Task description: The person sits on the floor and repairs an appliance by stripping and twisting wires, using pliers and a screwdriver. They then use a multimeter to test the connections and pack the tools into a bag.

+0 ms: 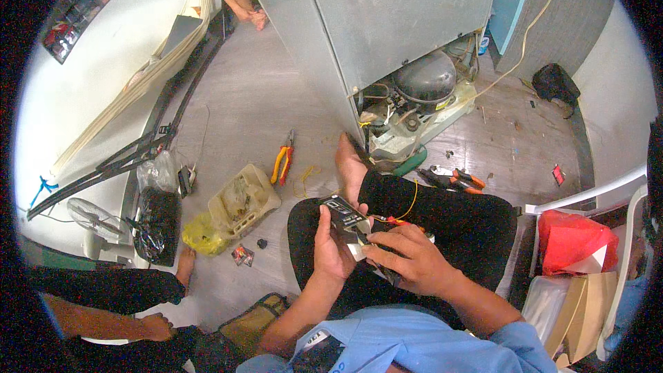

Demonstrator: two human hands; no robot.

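Observation:
A small black cardboard box [345, 217] with pale print is held over my lap. My left hand [331, 249] grips it from the left side, thumb along its edge. At the box's near end a white flap [356, 251] sticks out. My right hand [407, 252] has its thumb and index finger pressed against that end; what lies under its other fingers is hidden. Behind the right hand, a red and yellow tool handle [396, 221] and a thin yellow wire [415, 200] lie by my black-trousered leg.
Ahead stands a refrigerator [407, 7], its black compressor [425, 81] exposed. Pliers with yellow-red handles [282, 160], a plastic tool tray [243, 200] and orange-black pliers [466, 179] lie on the floor. A co-worker's arm [110, 318] is at lower left; a red bag [573, 242] sits right.

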